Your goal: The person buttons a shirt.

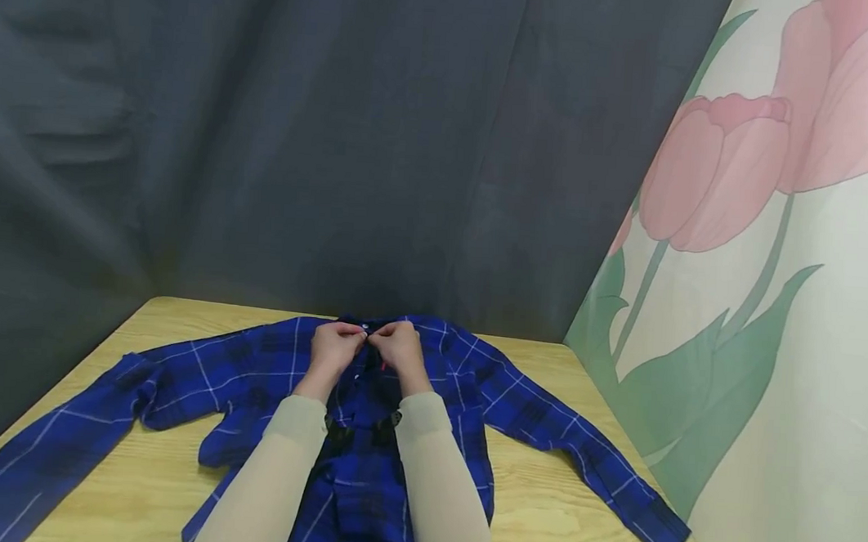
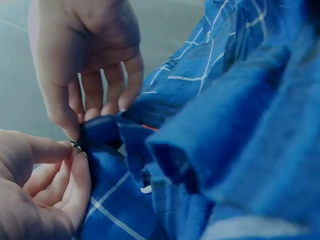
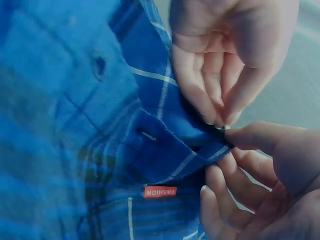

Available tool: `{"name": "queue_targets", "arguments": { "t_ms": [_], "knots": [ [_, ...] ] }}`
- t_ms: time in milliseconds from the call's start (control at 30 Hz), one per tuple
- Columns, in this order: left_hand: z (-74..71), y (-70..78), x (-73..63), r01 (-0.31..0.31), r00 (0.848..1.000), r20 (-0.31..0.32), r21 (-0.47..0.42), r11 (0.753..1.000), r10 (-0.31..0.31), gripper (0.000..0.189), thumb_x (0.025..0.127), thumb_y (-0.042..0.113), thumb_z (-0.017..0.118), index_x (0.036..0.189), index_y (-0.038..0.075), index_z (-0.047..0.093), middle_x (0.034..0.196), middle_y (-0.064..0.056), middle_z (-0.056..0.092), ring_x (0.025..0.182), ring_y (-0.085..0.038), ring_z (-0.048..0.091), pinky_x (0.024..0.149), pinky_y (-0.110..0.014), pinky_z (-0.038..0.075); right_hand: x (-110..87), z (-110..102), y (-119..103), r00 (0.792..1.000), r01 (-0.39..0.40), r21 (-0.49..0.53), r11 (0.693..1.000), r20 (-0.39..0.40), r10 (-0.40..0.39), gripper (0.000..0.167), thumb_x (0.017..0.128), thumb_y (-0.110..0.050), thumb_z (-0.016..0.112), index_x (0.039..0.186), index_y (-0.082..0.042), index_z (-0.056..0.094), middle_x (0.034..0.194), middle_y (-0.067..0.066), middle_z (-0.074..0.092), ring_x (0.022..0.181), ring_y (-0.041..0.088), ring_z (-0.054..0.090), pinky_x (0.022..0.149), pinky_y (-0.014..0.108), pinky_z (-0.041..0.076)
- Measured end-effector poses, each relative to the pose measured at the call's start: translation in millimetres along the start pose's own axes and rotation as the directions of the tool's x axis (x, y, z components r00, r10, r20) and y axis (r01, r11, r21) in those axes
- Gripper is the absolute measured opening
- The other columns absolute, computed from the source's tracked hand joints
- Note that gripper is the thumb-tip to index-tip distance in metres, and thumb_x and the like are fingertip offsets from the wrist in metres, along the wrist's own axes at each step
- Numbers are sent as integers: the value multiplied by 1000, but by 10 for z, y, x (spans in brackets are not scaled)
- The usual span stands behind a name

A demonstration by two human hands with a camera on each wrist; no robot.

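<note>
A blue plaid shirt [image 1: 252, 368] lies spread on the wooden table, sleeves out to both sides. At its collar, my left hand [image 1: 336, 349] and right hand [image 1: 399, 349] meet fingertip to fingertip. Thumb and fingers of the left hand [image 2: 47, 182] pinch a small white button [image 2: 76, 146] at the cloth edge. The right hand [image 3: 267, 175] grips the edge of the facing front band between thumb and fingers, right against that button. A buttonhole [image 3: 146, 135] shows in the band, beside a red label [image 3: 160, 192]. Another white button [image 2: 145, 189] sits lower on the shirt.
The wooden table [image 1: 541, 481] ends at a dark curtain [image 1: 352, 152] behind the collar. To the right rises a wall [image 1: 803, 405] painted with pink tulips. One sleeve [image 1: 49, 455] stretches to the front left, the other [image 1: 615, 477] to the right table edge.
</note>
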State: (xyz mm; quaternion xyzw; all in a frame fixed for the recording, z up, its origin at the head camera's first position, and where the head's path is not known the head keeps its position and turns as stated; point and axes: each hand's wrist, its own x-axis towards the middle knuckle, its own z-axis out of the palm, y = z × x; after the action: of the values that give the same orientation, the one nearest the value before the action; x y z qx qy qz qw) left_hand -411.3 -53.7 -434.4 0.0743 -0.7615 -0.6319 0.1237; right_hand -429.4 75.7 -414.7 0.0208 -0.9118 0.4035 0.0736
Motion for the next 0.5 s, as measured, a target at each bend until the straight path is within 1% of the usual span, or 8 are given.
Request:
{"name": "queue_targets", "arguments": {
  "t_ms": [67, 133, 200, 267, 367, 433, 500],
  "knots": [
    [-9, -27, -18, -15, 1000, 7, 2, 1000, 15, 18, 101, 10, 75, 112, -3, 82, 110, -23, 82, 82, -14, 75, 83, -33, 66, -4, -16, 8, 1000, 8, 32, 999, 14, -9, 17, 95, -21, 82, 96, -5, 87, 94, 11, 84, 71, 17, 69, 74, 32, 59],
    [-1, -49, -29, -36, 999, 18, 2, 999, 36, 17, 101, 10, 75, 112, -3, 81, 109, -22, 82, 83, -15, 76, 85, -35, 67, -6, -40, 29, 999, 21, 60, 998, 24, -23, 17, 95, -20, 81, 97, -4, 87, 90, 12, 83, 59, 12, 61, 65, 26, 54],
    [12, -63, -42, -53, 998, 41, 6, 999, 53, 17, 101, 9, 75, 111, -3, 81, 108, -22, 82, 84, -16, 77, 86, -37, 68, -18, -65, 60, 999, 29, 83, 996, 32, -31, 18, 97, -20, 80, 98, -3, 86, 88, 13, 83, 52, 9, 56, 60, 23, 49],
    [24, -77, -50, -61, 996, 64, -4, 998, 61, 17, 102, 9, 75, 111, -4, 81, 109, -22, 82, 86, -17, 78, 89, -38, 68, -29, -92, 89, 999, 42, 96, 994, 30, -45, 17, 97, -18, 79, 98, -2, 86, 88, 14, 83, 50, 10, 56, 57, 21, 46],
    [7, -83, -66, -45, 995, 91, -17, 999, 46, 18, 102, 9, 74, 114, -4, 81, 112, -23, 82, 89, -18, 78, 91, -38, 68, -41, -101, 122, 998, 54, 107, 993, 38, -58, 17, 97, -17, 80, 98, -1, 86, 90, 16, 83, 52, 14, 61, 56, 21, 45],
    [-27, -83, -64, -31, 996, 87, -38, 999, 34, 20, 103, 8, 73, 116, -4, 80, 116, -24, 81, 91, -18, 78, 93, -39, 67, -34, -81, 121, 995, 80, 115, 990, 49, -86, 17, 97, -17, 79, 99, -1, 86, 92, 16, 83, 54, 13, 62, 57, 20, 45],
    [-78, -72, -58, -24, 997, 73, -49, 999, 28, 21, 103, 8, 73, 118, -4, 80, 118, -24, 80, 91, -18, 77, 93, -39, 67, -19, -39, 104, 992, 100, 131, 986, 67, -110, 18, 98, -17, 79, 100, 0, 86, 92, 16, 83, 53, 12, 60, 56, 20, 45]
  ]
}}
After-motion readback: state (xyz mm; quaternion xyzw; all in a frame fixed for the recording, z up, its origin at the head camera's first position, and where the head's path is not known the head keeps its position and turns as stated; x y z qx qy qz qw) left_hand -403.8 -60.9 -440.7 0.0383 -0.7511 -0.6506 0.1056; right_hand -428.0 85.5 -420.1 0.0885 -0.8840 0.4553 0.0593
